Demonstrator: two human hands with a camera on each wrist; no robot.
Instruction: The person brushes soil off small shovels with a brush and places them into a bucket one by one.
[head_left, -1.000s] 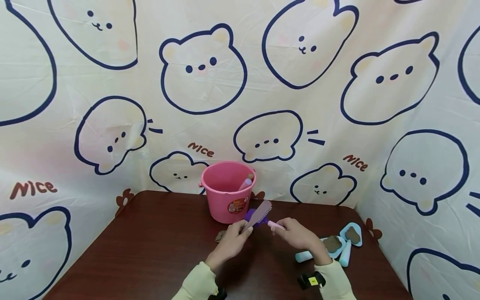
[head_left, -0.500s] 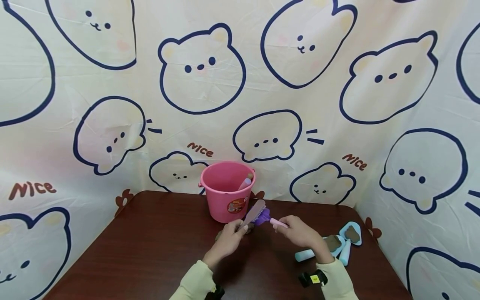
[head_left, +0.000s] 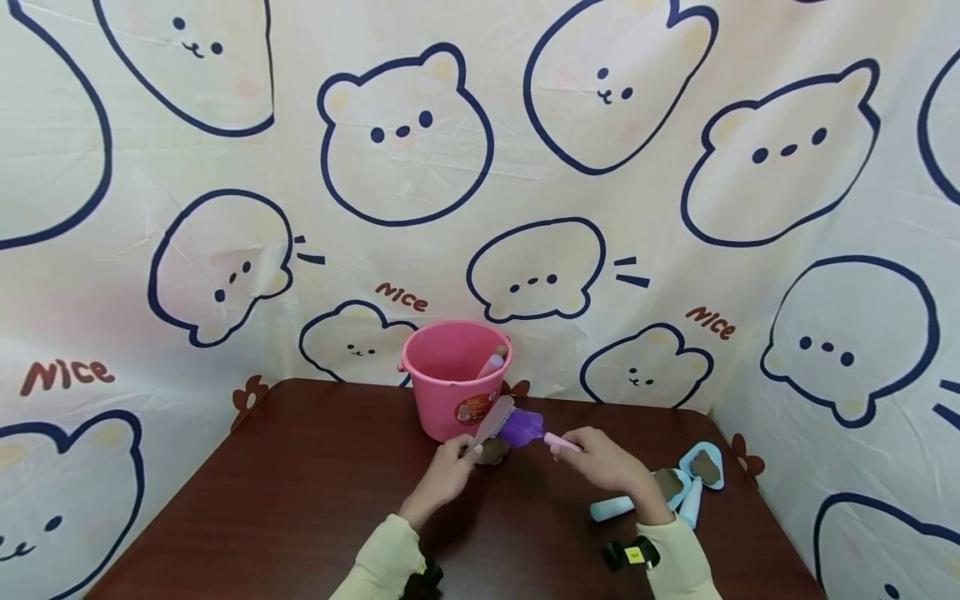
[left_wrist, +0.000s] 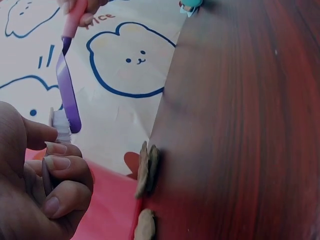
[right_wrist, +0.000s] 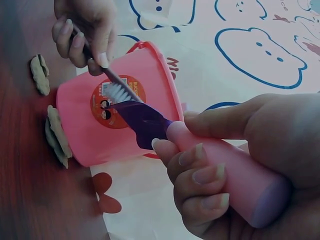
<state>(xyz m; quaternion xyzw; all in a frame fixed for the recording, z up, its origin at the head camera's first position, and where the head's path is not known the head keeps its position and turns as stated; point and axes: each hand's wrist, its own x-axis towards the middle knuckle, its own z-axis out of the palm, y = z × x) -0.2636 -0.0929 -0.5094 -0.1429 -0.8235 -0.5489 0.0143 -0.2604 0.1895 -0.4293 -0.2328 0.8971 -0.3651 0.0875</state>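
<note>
My left hand (head_left: 438, 479) grips the handle of a mauve-grey brush (head_left: 495, 417) with white bristles. In my right hand (head_left: 606, 462) is a toy shovel (head_left: 522, 427), held by its thick pink handle, with a purple blade. The bristles (right_wrist: 119, 92) lie against the blade's edge in the right wrist view. Both tools are raised in front of a pink bucket (head_left: 442, 408) and over brown clay-like lumps (head_left: 492, 452) on the table. From the left wrist, the shovel blade (left_wrist: 68, 97) appears nearly edge-on, beside the brush tip.
Inside the bucket leans a pale handle (head_left: 491, 367). Two light-blue toy shovels (head_left: 703, 467) with brown shaped pieces on them lie on the dark wooden table (head_left: 300, 500) near my right forearm. A bear-print cloth (head_left: 405, 275) stands behind and at both sides.
The brush has shifted left and slightly down. The shovel blade, earlier partly behind the brush, now shows more of its face. A brown lump has come into view below the tools.
</note>
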